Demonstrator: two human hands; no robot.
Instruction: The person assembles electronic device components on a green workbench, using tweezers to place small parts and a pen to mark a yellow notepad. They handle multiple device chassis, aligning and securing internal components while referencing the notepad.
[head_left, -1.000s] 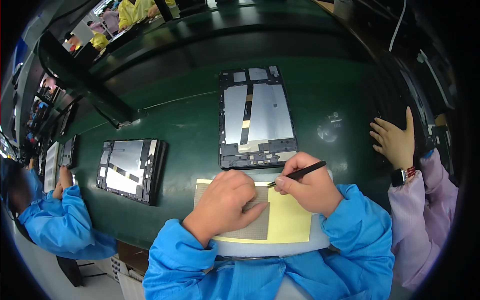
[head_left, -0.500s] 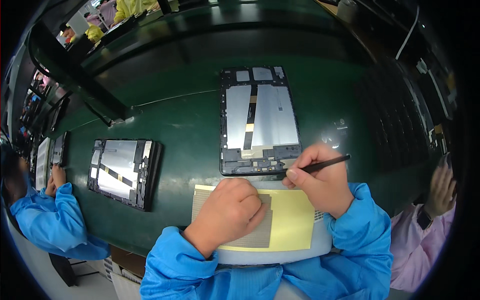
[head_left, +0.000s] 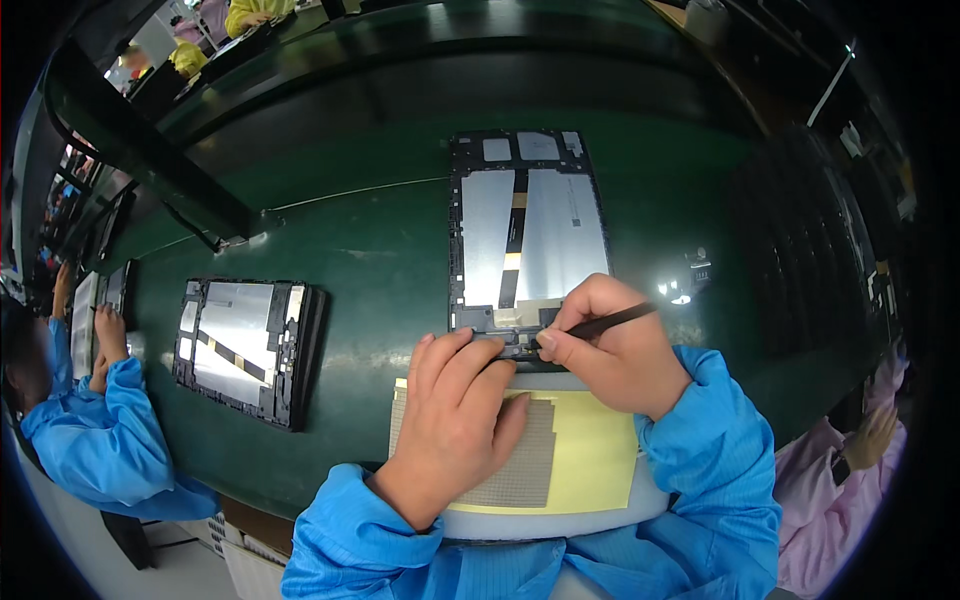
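An opened tablet [head_left: 560, 250] lies on the green bench in front of me, its silver back plate and black-gold ribbon cable showing. My right hand [head_left: 625, 360] pinches slim black tweezers [head_left: 612, 322] over the tablet's near edge; their tips are hidden behind the fingers. Fingers outstretched, my left hand [head_left: 455, 425] rests its fingertips on the same edge, left of the right hand. Beneath its palm is a yellow backing sheet [head_left: 595, 455] bearing a grid of small grey pads [head_left: 525, 475]. The sheet lies on a pale cushion [head_left: 650, 485] at my lap.
Left of centre sits a stack of opened tablets [head_left: 245, 345]. Black stacked trays [head_left: 800, 240] stand at the right. A dark post [head_left: 150, 150] rises from the bench. Co-workers in a blue sleeve [head_left: 95, 430] and a pink sleeve [head_left: 815, 500] flank me.
My left hand has moved up from the grey pads to the tablet's near edge, its fingers spreading. The right hand with the tweezers has shifted left onto that edge.
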